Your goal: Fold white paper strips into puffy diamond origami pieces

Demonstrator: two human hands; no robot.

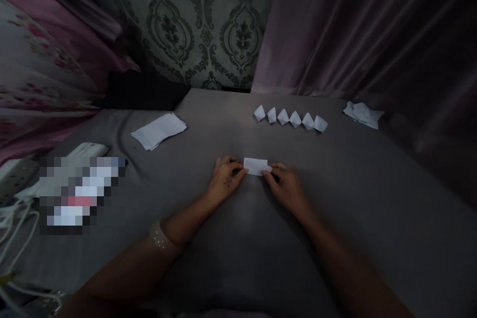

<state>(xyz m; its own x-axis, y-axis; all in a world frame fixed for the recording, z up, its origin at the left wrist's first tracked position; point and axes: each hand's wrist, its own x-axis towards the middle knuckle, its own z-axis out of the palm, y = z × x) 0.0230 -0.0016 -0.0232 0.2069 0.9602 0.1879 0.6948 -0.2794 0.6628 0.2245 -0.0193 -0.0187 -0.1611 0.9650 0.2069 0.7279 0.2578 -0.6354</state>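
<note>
A small folded piece of white paper (255,166) is held between my two hands, just above or on the grey cloth surface (238,238). My left hand (226,175) pinches its left end between thumb and fingers. At the right end, my right hand (285,183) grips it the same way, thumb toward me. Beyond the hands stands a row of several small folded paper shapes (295,119), pointed and white. A stack of white paper sheets (159,131) lies to the left of them.
Crumpled white paper (362,114) lies at the far right. On the left are a blurred-out flat object (82,191), a white power strip (17,174) and white cables (28,238). Black cloth (145,90) lies at the back left, with curtains (316,25) and a patterned wall (204,25) behind.
</note>
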